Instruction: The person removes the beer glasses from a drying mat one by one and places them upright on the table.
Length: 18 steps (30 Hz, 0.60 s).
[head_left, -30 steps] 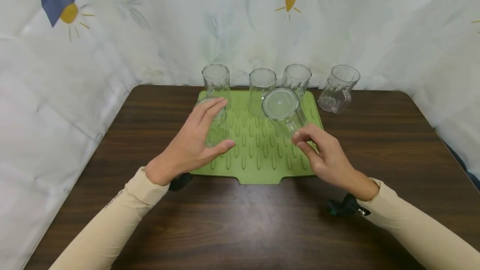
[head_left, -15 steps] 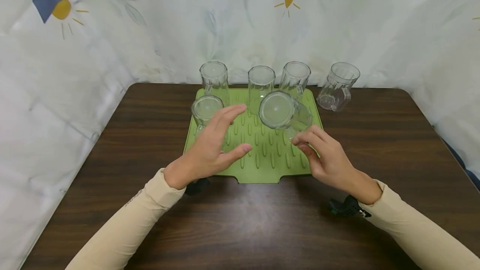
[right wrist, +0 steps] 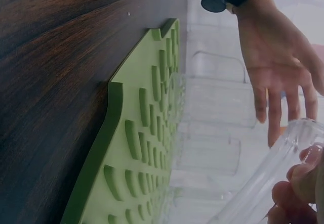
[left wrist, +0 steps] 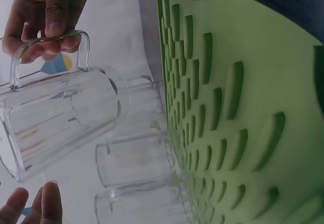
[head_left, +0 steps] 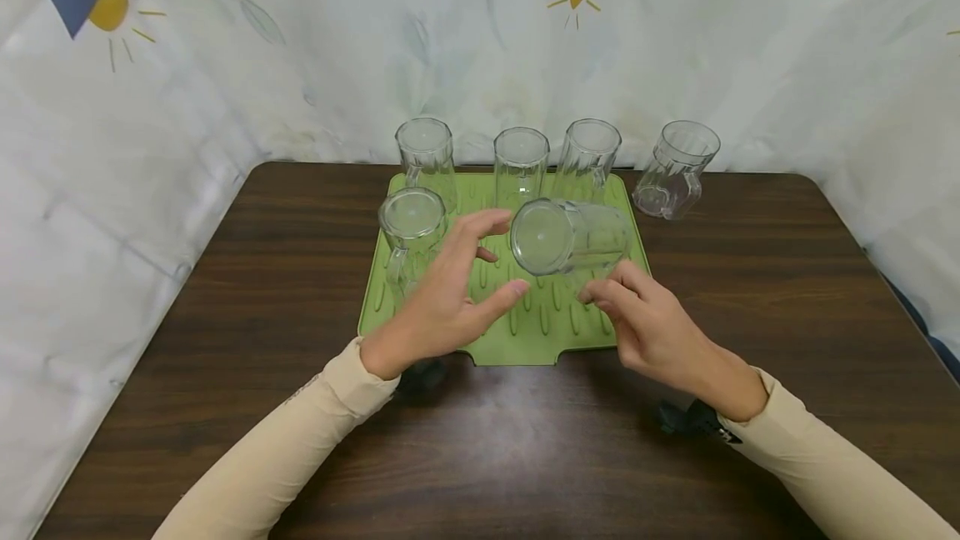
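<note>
My right hand [head_left: 660,327] grips the handle of a clear glass mug [head_left: 596,236] and holds it in the air above the green drying mat [head_left: 517,348]. The mug lies nearly sideways, its round closed end to the left. In the left wrist view, the right fingers curl round the handle of this mug [left wrist: 66,102]. Left of the mug, my left hand [head_left: 450,298] is spread with thumb and fingers apart, not touching it. The right wrist view shows that left hand [right wrist: 276,67] with fingers extended beyond the mug [right wrist: 248,198].
Several clear mugs stand on the mat, including one at the back left [head_left: 425,152], a middle one [head_left: 521,161] and one at the front left [head_left: 412,219]. Another mug [head_left: 675,169] stands on the dark wooden table [head_left: 780,273] right of the mat. A printed white curtain [head_left: 337,48] hangs behind.
My left hand has moved right, away from the front-left mug and toward the held one. My right hand has turned its mug from tilted with the closed end up to nearly sideways.
</note>
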Each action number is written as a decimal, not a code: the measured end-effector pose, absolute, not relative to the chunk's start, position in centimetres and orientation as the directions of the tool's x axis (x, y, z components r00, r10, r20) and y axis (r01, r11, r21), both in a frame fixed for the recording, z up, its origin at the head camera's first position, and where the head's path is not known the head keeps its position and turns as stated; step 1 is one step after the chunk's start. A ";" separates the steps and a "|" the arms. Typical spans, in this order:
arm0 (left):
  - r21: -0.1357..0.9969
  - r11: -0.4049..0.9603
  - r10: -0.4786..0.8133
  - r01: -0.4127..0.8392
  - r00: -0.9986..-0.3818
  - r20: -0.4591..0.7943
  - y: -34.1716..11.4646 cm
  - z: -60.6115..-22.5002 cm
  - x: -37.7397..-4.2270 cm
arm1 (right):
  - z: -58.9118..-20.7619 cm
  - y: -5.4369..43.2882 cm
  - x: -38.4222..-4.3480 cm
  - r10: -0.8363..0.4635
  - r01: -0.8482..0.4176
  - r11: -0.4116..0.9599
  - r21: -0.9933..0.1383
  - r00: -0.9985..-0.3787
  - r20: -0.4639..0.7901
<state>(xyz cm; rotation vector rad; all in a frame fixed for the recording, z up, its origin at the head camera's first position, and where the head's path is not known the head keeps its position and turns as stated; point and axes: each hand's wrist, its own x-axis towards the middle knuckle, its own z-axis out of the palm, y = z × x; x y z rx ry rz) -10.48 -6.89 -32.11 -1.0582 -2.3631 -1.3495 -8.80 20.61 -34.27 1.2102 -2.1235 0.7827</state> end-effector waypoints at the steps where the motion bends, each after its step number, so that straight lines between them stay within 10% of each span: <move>1: 0.662 0.314 0.480 0.681 -0.715 0.508 -6.7 -32.2 -10.5 | -34.3 20.6 -8.8 -0.559 -0.886 0.418 -0.200 -0.424 0.713; 18: 0.697 0.331 0.480 0.636 -0.749 0.457 -4.7 -33.7 -11.3 | -34.9 21.0 -8.5 -0.667 -0.865 0.499 -0.045 -0.417 0.618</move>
